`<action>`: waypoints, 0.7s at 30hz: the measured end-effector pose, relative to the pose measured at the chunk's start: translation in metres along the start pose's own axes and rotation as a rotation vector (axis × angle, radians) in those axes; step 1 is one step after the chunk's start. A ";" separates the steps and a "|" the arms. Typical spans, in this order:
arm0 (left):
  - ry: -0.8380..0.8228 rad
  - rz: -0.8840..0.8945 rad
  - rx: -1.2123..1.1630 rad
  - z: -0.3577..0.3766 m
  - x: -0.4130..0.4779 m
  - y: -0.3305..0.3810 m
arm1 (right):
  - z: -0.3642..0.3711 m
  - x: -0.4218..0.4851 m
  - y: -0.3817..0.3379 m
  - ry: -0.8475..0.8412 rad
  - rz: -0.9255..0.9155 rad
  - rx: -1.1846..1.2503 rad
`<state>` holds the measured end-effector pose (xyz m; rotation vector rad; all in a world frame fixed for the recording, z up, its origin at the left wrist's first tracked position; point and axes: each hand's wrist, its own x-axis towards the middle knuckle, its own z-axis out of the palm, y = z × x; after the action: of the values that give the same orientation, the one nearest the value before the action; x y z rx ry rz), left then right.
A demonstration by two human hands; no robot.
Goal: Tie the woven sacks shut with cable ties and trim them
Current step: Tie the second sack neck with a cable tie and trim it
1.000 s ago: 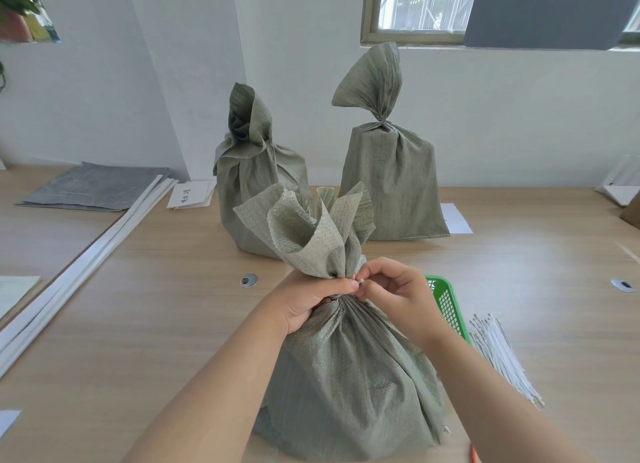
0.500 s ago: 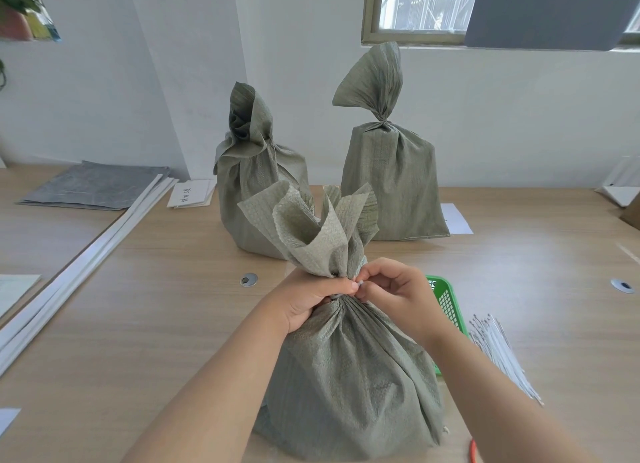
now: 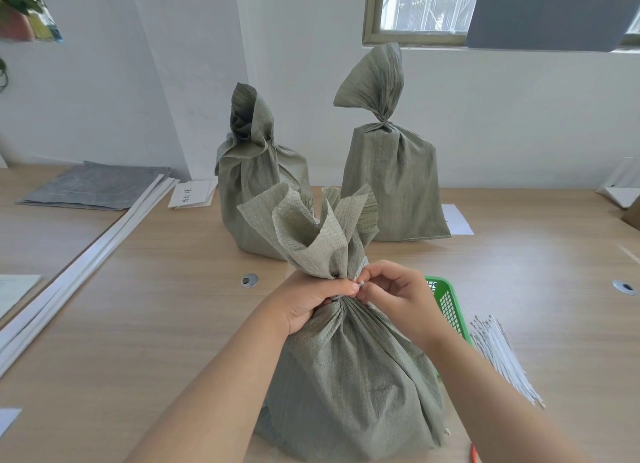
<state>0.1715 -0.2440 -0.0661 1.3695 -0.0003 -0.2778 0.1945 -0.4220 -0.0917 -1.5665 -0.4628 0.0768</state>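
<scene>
A grey-green woven sack (image 3: 349,386) stands on the wooden table in front of me, its mouth bunched into a flared top (image 3: 311,234). My left hand (image 3: 311,299) grips the gathered neck. My right hand (image 3: 391,292) pinches a white cable tie (image 3: 360,284) at the neck, right beside my left fingertips. Most of the tie is hidden by my fingers. Two more sacks stand behind: one at the back left (image 3: 258,185) and one at the back right (image 3: 391,171) with a cinched neck.
A green plastic basket (image 3: 448,305) sits just right of the sack, with a bundle of white cable ties (image 3: 502,355) further right. White strips (image 3: 79,265) and a grey sheet (image 3: 93,185) lie at the left. An orange tool tip (image 3: 473,455) shows near the bottom edge.
The sack's flared top has shifted slightly to the right. Both hands stay at the neck with hardly any movement.
</scene>
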 end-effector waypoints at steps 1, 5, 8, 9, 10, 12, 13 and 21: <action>-0.001 0.000 0.002 0.000 0.000 0.000 | 0.000 0.000 0.000 -0.001 0.000 0.001; 0.001 0.012 0.014 -0.001 0.001 -0.001 | 0.000 0.000 0.000 -0.006 0.004 0.012; -0.001 0.008 0.011 -0.002 0.002 -0.003 | 0.001 -0.001 -0.001 -0.009 0.003 0.009; -0.006 0.007 0.006 -0.002 0.002 -0.003 | 0.001 -0.001 -0.001 -0.006 0.003 0.008; -0.011 0.007 0.003 -0.002 0.002 -0.003 | 0.001 -0.002 -0.001 -0.002 0.003 0.007; -0.014 0.007 0.000 -0.002 0.002 -0.003 | 0.001 -0.002 -0.002 -0.004 0.003 0.001; -0.013 0.008 0.001 -0.002 0.002 -0.003 | 0.001 -0.002 -0.002 -0.005 0.003 -0.003; -0.018 0.015 -0.013 -0.003 0.002 -0.002 | 0.001 -0.003 -0.004 -0.010 -0.010 -0.033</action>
<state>0.1735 -0.2418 -0.0692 1.3537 -0.0237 -0.2777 0.1905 -0.4220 -0.0891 -1.5967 -0.4817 0.0696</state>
